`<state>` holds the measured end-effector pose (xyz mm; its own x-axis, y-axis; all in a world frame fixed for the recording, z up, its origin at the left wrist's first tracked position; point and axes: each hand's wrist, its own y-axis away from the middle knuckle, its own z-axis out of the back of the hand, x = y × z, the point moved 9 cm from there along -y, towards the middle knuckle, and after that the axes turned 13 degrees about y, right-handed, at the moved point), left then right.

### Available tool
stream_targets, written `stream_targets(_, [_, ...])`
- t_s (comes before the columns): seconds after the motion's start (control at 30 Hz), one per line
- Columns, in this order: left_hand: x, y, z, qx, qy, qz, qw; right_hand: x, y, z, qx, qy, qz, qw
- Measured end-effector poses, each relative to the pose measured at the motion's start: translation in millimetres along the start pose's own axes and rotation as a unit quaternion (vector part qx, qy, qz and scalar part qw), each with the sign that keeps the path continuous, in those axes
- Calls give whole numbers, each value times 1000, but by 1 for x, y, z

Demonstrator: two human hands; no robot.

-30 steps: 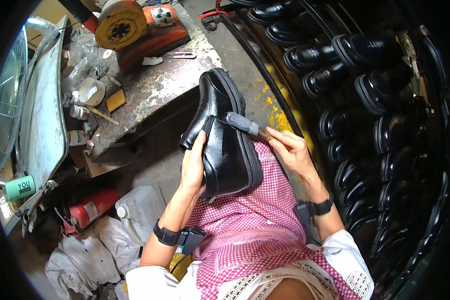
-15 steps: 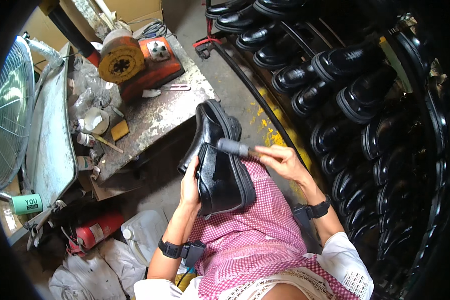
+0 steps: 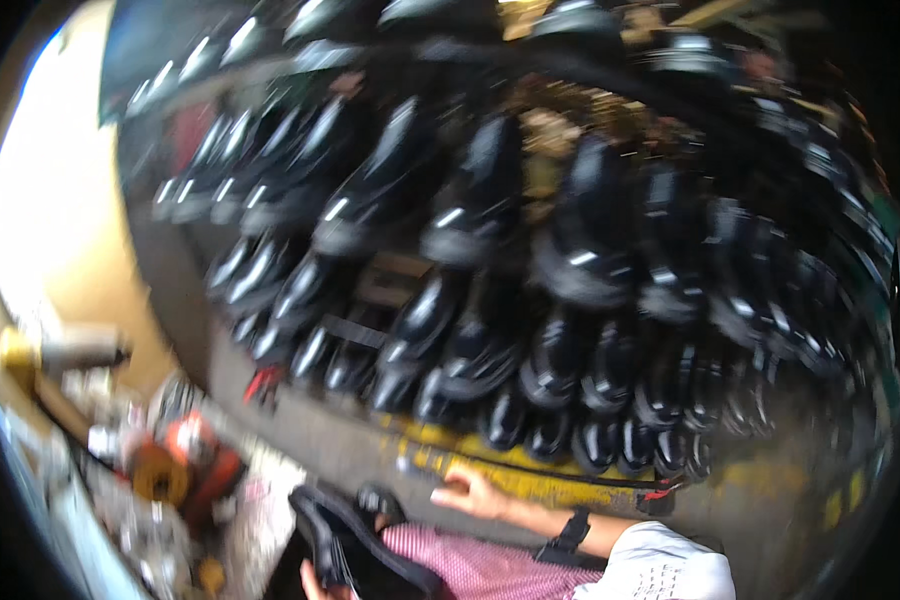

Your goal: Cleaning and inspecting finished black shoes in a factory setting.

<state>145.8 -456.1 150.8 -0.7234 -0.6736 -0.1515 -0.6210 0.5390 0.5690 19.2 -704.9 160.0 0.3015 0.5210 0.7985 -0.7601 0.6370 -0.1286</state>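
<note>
A shiny black leather boot (image 3: 342, 540) lies tilted over my lap at the lower edge, its dark sole along its right side. My left hand (image 3: 318, 582) grips it from below, with only the fingers in sight. Just beyond the boot's right side, my right hand (image 3: 472, 494) is raised above the checked red and white cloth on my lap. Its fingers are bent together around a tool whose grey end (image 3: 410, 466) shows faintly left of the fingertips. Blur hides the tool's handle.
Tiers of a rack (image 3: 490, 420) full of black shoes fill the view ahead, above a yellow-painted strip (image 3: 530, 480). An orange machine (image 3: 192, 445) stands on the worn bench (image 3: 270, 470) at left, among plastic bags.
The view has swung toward the shoe rack, so the boot and my hands now sit at the lower edge. My right hand has come away from the boot's side.
</note>
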Motion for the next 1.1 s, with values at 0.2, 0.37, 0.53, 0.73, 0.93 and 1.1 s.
stream_targets(0.2, [12, -8, -94, 177, -296, -67, 936, -8, 8, 51, -18, -142, -80, 986])
stream_targets(0.37, [38, 27, -184, 386, -435, -199, 789, 18, 16, 100, -51, -117, -8, 992])
stream_targets(0.53, [92, 80, -244, 538, -530, -310, 578, 25, 42, 125, -58, -96, 43, 993])
stream_targets(0.73, [145, 142, -272, 605, -614, -412, 294, 26, 72, 104, 12, -103, 88, 991])
stream_targets(0.93, [94, 163, -246, 492, -655, -508, 267, 37, 95, 89, 30, -180, -79, 980])
stream_targets(1.1, [26, 91, -191, 348, -590, -455, 569, 5, 101, 78, -105, -271, -73, 954])
